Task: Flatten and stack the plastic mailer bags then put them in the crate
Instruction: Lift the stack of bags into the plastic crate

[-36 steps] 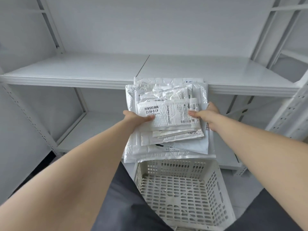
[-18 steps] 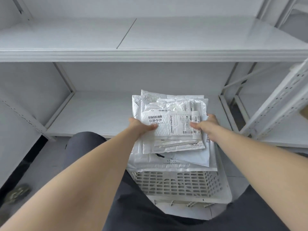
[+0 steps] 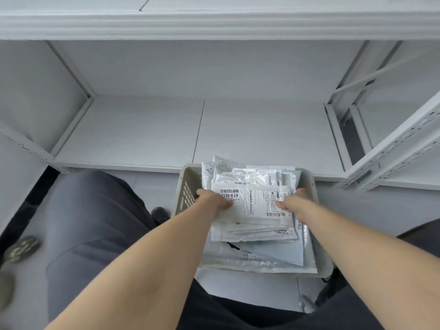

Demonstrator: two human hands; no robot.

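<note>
left hand point(image 3: 212, 198), right hand point(image 3: 294, 202) gripping mailer stack point(image 3: 252, 210) | lowering from shelf level into crate point(image 3: 188, 186) beneath grip | nearly placed

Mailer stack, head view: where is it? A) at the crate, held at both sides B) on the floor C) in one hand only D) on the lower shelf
A: the left hand and right hand grip the mailer stack at its sides, over the crate opening.

Both forearms reach forward, left grip point(image 3: 213, 198) and right grip point(image 3: 292, 201) pinching the mailer stack point(image 3: 252, 201), thumbs on top.
</note>
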